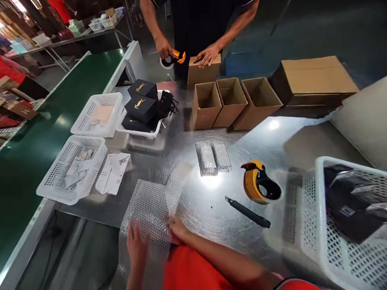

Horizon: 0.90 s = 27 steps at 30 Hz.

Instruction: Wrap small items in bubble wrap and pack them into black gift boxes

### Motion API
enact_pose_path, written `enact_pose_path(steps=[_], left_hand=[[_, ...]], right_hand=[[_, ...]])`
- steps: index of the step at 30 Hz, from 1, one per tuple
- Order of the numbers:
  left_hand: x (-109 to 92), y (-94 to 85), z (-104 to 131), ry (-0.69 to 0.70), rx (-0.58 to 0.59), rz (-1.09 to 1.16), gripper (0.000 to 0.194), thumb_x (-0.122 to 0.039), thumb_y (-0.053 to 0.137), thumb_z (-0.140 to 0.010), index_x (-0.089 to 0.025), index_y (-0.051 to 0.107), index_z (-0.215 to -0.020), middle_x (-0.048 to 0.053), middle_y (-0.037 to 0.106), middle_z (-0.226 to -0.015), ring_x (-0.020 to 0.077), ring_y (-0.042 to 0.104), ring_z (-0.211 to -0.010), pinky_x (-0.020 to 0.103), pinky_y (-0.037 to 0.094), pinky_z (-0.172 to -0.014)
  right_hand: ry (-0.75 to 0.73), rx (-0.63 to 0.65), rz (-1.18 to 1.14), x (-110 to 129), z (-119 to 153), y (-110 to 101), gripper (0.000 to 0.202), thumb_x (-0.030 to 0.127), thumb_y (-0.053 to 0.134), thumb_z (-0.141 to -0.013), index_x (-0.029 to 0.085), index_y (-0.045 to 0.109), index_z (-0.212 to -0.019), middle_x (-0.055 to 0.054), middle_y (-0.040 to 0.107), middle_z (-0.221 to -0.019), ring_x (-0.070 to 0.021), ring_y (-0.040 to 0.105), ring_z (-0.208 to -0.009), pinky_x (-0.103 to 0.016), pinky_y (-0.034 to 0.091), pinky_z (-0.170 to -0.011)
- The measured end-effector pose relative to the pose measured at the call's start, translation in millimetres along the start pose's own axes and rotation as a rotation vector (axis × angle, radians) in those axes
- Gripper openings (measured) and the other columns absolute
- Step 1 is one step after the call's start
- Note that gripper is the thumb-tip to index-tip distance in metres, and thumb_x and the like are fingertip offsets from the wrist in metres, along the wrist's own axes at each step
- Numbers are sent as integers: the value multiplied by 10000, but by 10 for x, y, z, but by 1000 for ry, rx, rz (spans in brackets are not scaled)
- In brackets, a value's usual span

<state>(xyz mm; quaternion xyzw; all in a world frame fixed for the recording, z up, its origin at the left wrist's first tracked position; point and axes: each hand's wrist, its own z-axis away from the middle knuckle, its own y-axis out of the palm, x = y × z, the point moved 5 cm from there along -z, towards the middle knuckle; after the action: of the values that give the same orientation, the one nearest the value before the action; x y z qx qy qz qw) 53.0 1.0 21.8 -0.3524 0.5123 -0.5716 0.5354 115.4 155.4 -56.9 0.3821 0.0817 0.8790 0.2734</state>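
Observation:
A sheet of clear bubble wrap (147, 201) lies on the metal table's front edge and hangs down over it. My left hand (138, 244) rests on the sheet's lower left part, fingers spread. At the sheet's right edge is my right hand (176, 228), its fingers closed on the wrap. Two small bubble-wrapped packs (208, 159) lie side by side farther back. To the right are a black cutter (248, 211) and an orange tape dispenser (256, 183).
Across the table a person holds a tape dispenser (179, 56) and touches a carton (203, 72). Three open cartons (230, 103) stand nearby. White baskets (72, 168) line the left, beside a green conveyor (62, 111). A large basket (321, 212) stands at right.

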Motion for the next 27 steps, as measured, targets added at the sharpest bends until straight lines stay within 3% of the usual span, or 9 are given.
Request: enact_pose_path(steps=[3, 5, 9, 12, 18, 20, 23, 25, 27], left_hand=[[-236, 225, -245, 36, 165, -33, 623, -439, 517, -941, -239, 407, -1521, 168, 290, -1634, 432, 279, -1475, 652, 349, -1106], [-337, 352, -347, 49, 247, -77, 694, -462, 532, -918, -257, 339, -1553, 153, 211, -1662, 480, 198, -1488, 702, 316, -1088], [-323, 455, -296, 129, 217, -162, 688, -416, 543, -921, -308, 301, -1556, 121, 170, -1676, 441, 135, -1516, 691, 261, -1124], [-265, 459, -206, 157, 211, -193, 668, -399, 537, -928, -303, 314, -1551, 130, 183, -1671, 438, 154, -1514, 683, 266, -1126], [-629, 398, -521, 174, 215, -159, 723, -468, 542, -914, -294, 272, -1562, 146, 147, -1675, 461, 133, -1512, 750, 230, -1101], [-799, 412, -673, 176, 242, -134, 741, -473, 552, -908, -294, 260, -1564, 151, 124, -1677, 460, 115, -1515, 753, 209, -1107], [-952, 457, -805, 167, 249, -124, 747, -489, 529, -920, -303, 217, -1572, 152, 87, -1680, 465, 77, -1517, 769, 179, -1104], [-985, 489, -833, 167, 237, -126, 749, -515, 500, -928, -302, 193, -1577, 158, 76, -1680, 473, 61, -1516, 785, 172, -1091], [-992, 511, -843, 181, 229, -124, 752, -544, 481, -929, -291, 199, -1579, 168, 71, -1680, 480, 57, -1514, 794, 178, -1080]], right_hand=[[-24, -89, 67, 184, -36, -213, 178, 54, 646, -534, 205, 563, -580, 35, 571, -602, -210, 586, -777, -332, 505, -798], [-53, -115, 35, 488, -82, -350, 138, 130, 695, -598, 195, 573, -607, 29, 595, -612, -183, 585, -703, -307, 509, -724], [-103, -231, -244, 1455, -277, -580, 162, 327, 627, -821, 192, 587, -742, -16, 676, -736, -164, 634, -682, -284, 511, -634], [-202, -291, -282, 2255, -451, -672, 93, 278, 635, -833, 195, 599, -808, -4, 710, -823, -124, 646, -699, -239, 499, -642], [-723, -116, 155, 3424, -533, -734, 229, 294, 731, -728, 162, 684, -908, -35, 733, -875, -155, 659, -773, -268, 511, -700], [-743, -260, 286, 3573, -585, -891, 292, 310, 686, -763, 155, 669, -1009, -67, 730, -957, -185, 666, -816, -330, 535, -756], [-637, -661, 489, 3544, -601, -1190, 507, 295, 660, -793, 100, 555, -1249, -190, 654, -1212, -294, 637, -1077, -485, 500, -944], [-668, -854, 677, 3358, -467, -1258, 649, 290, 655, -807, 77, 447, -1383, -258, 493, -1430, -368, 466, -1335, -569, 382, -1085], [-776, -845, 881, 3001, -270, -1164, 648, 269, 611, -845, 105, 415, -1440, -238, 335, -1570, -379, 264, -1475, -602, 254, -1167]])
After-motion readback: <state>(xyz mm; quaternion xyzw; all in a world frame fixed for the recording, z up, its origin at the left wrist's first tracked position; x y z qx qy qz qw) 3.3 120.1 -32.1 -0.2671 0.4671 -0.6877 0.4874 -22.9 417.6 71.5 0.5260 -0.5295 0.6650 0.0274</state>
